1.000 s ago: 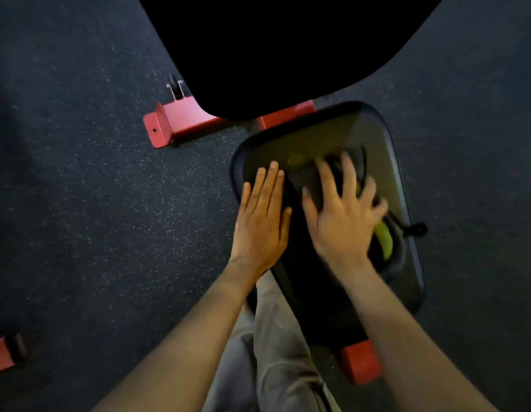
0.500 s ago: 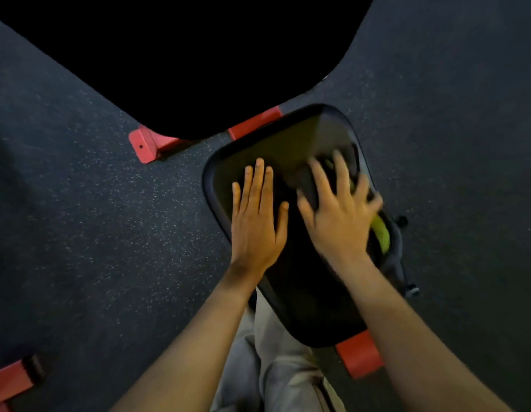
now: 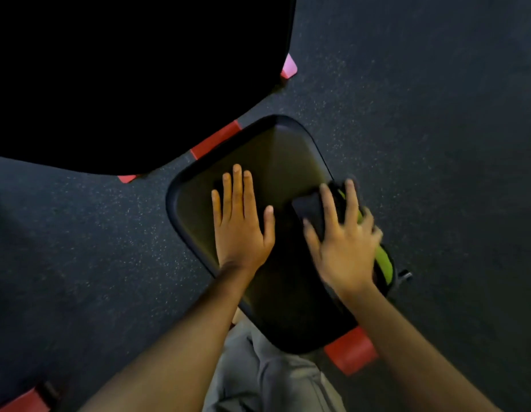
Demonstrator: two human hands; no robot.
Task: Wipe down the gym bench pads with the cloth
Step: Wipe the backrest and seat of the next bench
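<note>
A black gym bench seat pad [image 3: 276, 150] lies below me, running from upper middle to lower right. My left hand [image 3: 239, 224] rests flat on the pad's left half, fingers together and pointing away. On the pad's right edge, my right hand [image 3: 344, 245] presses down with fingers spread on a dark cloth with a yellow-green side [image 3: 384, 263]. The hand is blurred. Much of the cloth is hidden under the palm and hangs over the edge.
Red frame parts [image 3: 215, 142] show at the pad's far end, and another red frame part [image 3: 350, 350] sits under its near end. A large black shape [image 3: 133, 78] fills the upper left. Dark speckled rubber floor [image 3: 80, 248] surrounds the bench. My grey trouser leg [image 3: 267, 379] is below.
My right hand has slid the cloth from the pad's middle towards its right edge. The left hand stayed flat on the pad. The view has swung, so the bench appears turned.
</note>
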